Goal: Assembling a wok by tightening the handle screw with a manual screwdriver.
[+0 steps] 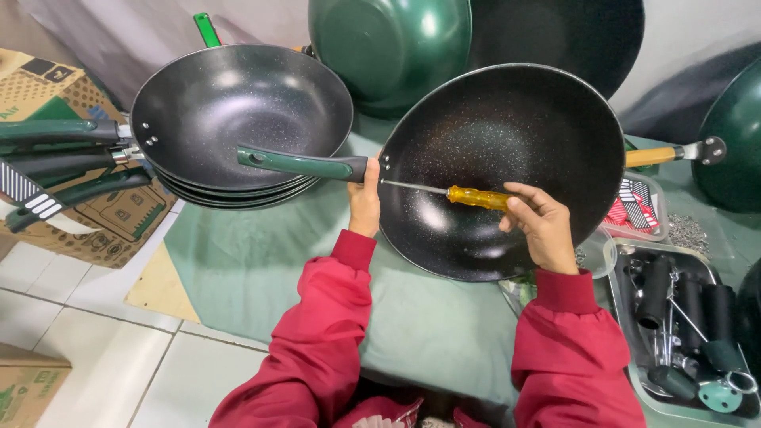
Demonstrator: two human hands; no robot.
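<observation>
A black speckled wok (515,143) is tilted up on the green cloth, its inside facing me. Its green handle (305,164) sticks out to the left. My left hand (365,202) grips the wok at the joint where handle meets rim. My right hand (539,222) holds a screwdriver with a yellow handle (478,197); its thin shaft points left, and the tip sits at the rivets by the handle joint inside the wok. Both sleeves are red.
A stack of finished woks (238,111) with green handles stands at the left on cardboard boxes (47,87). Green wok backs (388,47) lean behind. A tray of handle parts (682,317) lies at the right, by a small box (638,206) and loose screws (686,234).
</observation>
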